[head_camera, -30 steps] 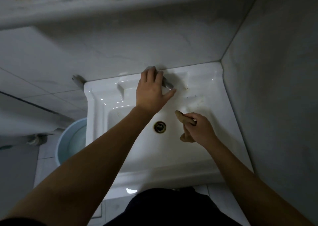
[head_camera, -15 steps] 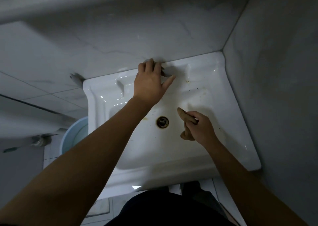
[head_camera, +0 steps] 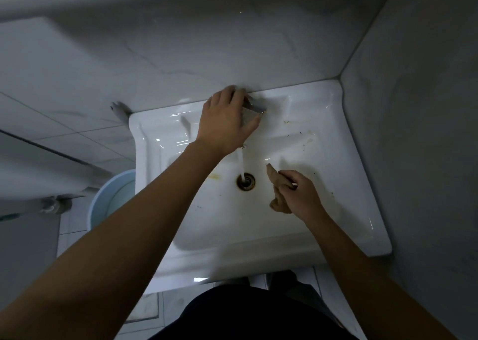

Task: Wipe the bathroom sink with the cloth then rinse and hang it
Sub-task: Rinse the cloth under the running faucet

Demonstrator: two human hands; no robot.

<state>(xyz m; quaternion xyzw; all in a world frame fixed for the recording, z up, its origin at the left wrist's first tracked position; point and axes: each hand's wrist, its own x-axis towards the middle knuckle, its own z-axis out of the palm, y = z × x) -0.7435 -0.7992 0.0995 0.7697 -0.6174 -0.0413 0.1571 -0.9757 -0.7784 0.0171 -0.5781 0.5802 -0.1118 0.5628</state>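
A white sink [head_camera: 357, 210] fills the corner between two grey walls, with brown stains on its right ledge and basin. My left hand [head_camera: 225, 122] wraps the metal tap [head_camera: 252, 110] at the back rim and hides most of it. A thin stream of water [head_camera: 241, 163] falls from under that hand into the rusty drain [head_camera: 245, 181]. My right hand [head_camera: 301, 197] is in the basin right of the drain, closed on a crumpled brown cloth [head_camera: 278, 192], whose ends stick out above and below my fingers. The cloth is beside the stream, not in it.
A light blue bucket [head_camera: 103, 202] stands on the tiled floor left of the sink. A pipe fitting [head_camera: 117, 106] juts from the back wall at the sink's left corner. The right wall runs close along the sink's edge. My dark clothing [head_camera: 258, 313] is at the bottom.
Water now runs from the tap into the drain; none ran before. My left hand has turned on the tap. My right hand has kept the cloth in about the same place.
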